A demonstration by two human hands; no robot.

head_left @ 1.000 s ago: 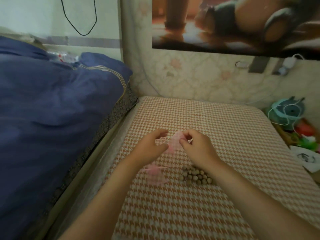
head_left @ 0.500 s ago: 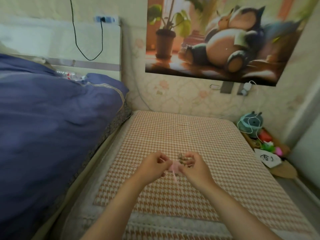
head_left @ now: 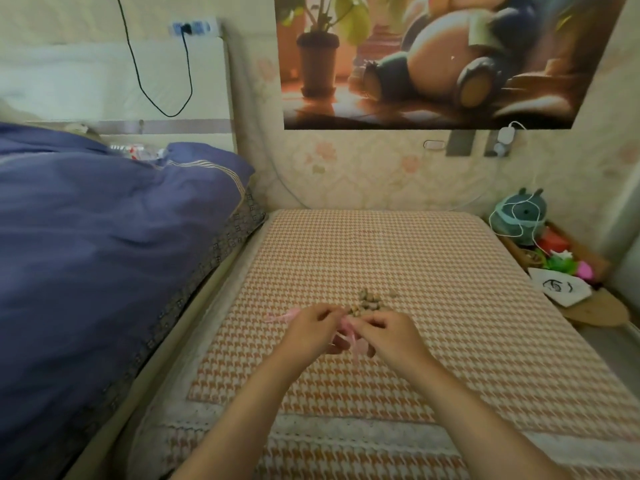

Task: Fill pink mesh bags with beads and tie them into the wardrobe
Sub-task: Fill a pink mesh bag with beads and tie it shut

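Left hand and right hand both pinch one pink mesh bag between curled fingers, its ribbon trailing below. A second ago the hands worked beyond the beads. They have since drawn back, and the pile now lies just past them on the checked mat. A second pink bag lies just left of the left hand. Judgement: the mouth is being opened, and filling seems not yet begun.

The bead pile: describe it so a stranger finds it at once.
Find the orange houndstooth mat right of the blue quilt. Near its middle, just beyond the left hand and right hand, lies the bead pile. It is a dull brown heap, unlike the pink mesh bag both hands pinch.
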